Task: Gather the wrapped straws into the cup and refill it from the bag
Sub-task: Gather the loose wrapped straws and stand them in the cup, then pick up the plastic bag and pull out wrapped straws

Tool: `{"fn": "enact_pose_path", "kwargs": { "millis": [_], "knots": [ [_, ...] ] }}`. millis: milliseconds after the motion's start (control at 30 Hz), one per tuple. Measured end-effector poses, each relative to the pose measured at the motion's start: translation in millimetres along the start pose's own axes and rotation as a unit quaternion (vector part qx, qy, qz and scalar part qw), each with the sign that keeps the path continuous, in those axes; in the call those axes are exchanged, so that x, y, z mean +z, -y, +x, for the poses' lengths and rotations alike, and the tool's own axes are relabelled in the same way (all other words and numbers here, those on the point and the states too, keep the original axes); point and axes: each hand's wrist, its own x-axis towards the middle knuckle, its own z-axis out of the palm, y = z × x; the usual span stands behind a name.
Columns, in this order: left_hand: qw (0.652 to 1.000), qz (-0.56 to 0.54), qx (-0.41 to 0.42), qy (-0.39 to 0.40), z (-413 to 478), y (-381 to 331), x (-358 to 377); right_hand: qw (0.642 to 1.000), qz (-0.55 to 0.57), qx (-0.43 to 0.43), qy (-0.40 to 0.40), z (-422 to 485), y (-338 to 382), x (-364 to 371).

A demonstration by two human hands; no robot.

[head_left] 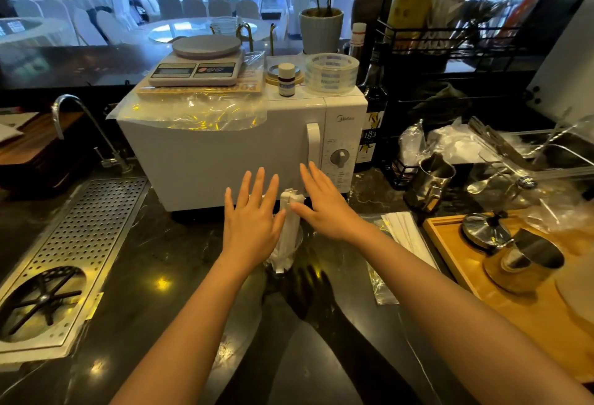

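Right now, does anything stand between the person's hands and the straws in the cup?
Nothing visible does. The left hand and right hand flank the white paper-wrapped straws standing in the clear cup.

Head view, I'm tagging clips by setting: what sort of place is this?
Probably a café or bar counter in a banquet venue: a drip tray with rinser, steel pitchers, and covered tables beyond the window.

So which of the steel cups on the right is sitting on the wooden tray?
The steel cup nearest the camera, beside the round lid. The handled steel pitcher farther back stands on the dark counter instead.
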Motion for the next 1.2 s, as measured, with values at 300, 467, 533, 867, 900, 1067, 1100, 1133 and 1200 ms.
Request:
{"fn": "enact_pose_path", "kwargs": {
  "millis": [300, 467, 533, 867, 900, 1067, 1100, 1133, 1200],
  "knots": [
    [0.992, -0.055, 0.107, 0.035, 3.9, -60.4, 15.5, 0.995, -0.021, 0.094, -0.038, -48.2, -47.5, -23.6],
    [0.980, -0.094, 0.140, 0.107, 6.6, -96.8, 43.0, 0.983, -0.004, 0.175, -0.051, -82.5, -85.2, -27.9],
    [0.973, -0.112, 0.135, 0.149, 8.4, -107.7, 58.2, 0.977, 0.001, 0.206, -0.053, -96.4, -99.9, -25.9],
    [0.942, -0.068, 0.196, 0.264, -6.2, -144.4, 114.8, 0.942, 0.049, 0.331, -0.028, -135.7, -141.1, 0.7],
    [0.938, -0.064, 0.207, 0.271, -8.2, -147.7, 117.7, 0.938, 0.057, 0.342, -0.026, -136.7, -142.2, 2.6],
    [0.922, -0.059, 0.243, 0.297, -15.6, -156.6, 129.3, 0.916, 0.080, 0.392, -0.030, -135.1, -151.9, 13.9],
    [0.921, -0.055, 0.249, 0.295, -16.7, -157.2, 131.2, 0.911, 0.072, 0.403, -0.038, -134.1, -152.1, 14.7],
    [0.920, -0.049, 0.253, 0.296, -17.6, -157.5, 132.9, 0.907, 0.063, 0.414, -0.046, -132.9, -153.2, 16.0],
    [0.918, -0.034, 0.258, 0.301, -18.3, -158.0, 135.5, 0.899, 0.056, 0.430, -0.059, -130.2, -154.7, 16.8]
  ]
}}
